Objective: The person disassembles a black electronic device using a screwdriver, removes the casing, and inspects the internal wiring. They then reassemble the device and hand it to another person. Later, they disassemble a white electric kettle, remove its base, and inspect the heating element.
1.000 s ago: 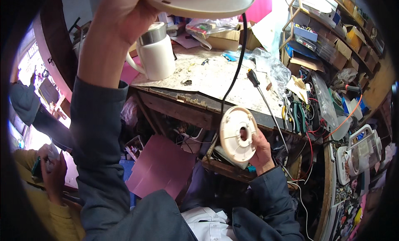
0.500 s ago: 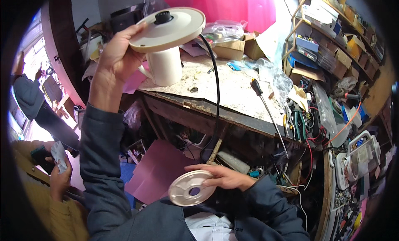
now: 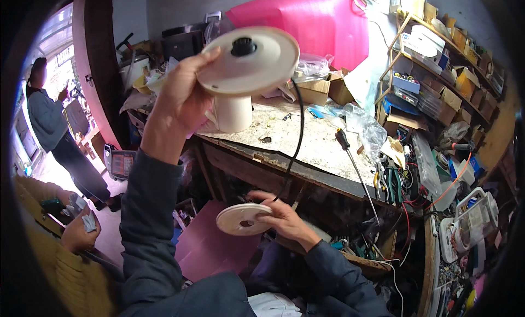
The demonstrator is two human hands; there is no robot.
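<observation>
Up in front of me, my left hand (image 3: 183, 95) grips the edge of a round cream kettle base (image 3: 268, 65), its black connector facing up. A black cord (image 3: 301, 134) hangs from the base toward my right hand (image 3: 287, 221). Lower down, that hand's fingers are closed on the edge of a cream disc (image 3: 228, 217) with a hole in its middle. Behind the raised base, a white kettle or jug (image 3: 236, 119) stands on the workbench (image 3: 273, 136), its top hidden by the base.
A long screwdriver (image 3: 350, 147) sticks out over the bench's front edge, beside pliers (image 3: 391, 183) and tangled wires. Cardboard boxes (image 3: 314, 92) stand at the back. Loaded shelves (image 3: 426, 60) rise to the right. At the left, one person (image 3: 82, 229) is close by; another (image 3: 60, 125) stands in the doorway.
In the view, the kettle base has shifted right and down, tilting more toward me. The cream disc has moved up and now lies flatter. The bench scene has also shifted slightly.
</observation>
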